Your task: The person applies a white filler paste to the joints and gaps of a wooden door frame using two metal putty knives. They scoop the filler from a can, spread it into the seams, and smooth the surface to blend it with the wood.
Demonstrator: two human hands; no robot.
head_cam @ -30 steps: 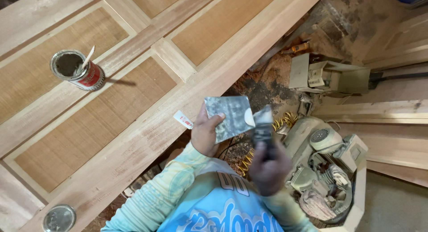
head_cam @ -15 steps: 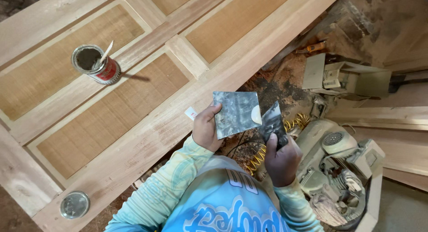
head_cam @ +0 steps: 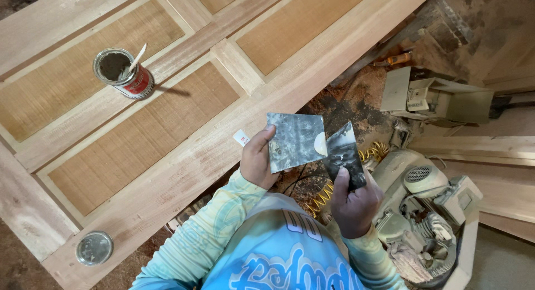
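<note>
From the head view, the left hand [head_cam: 257,162] pinches a smeared square plate [head_cam: 296,140] by its edge, thumb on top, while the right hand [head_cam: 355,203] has its grip closed round the handle of a putty knife [head_cam: 344,154], whose dark blade touches the plate's right edge beside a pale dab of filler [head_cam: 320,144]. The filler looks loaded but not yet spread on the panelled wooden door [head_cam: 184,156], which lies flat just beside the hands. The open tin [head_cam: 122,73] with a stick stands well apart on the door, its lid [head_cam: 94,248] near the corner. A dusty machine [head_cam: 426,212] and a coiled yellow hose [head_cam: 317,203] crowd the floor at right.
</note>
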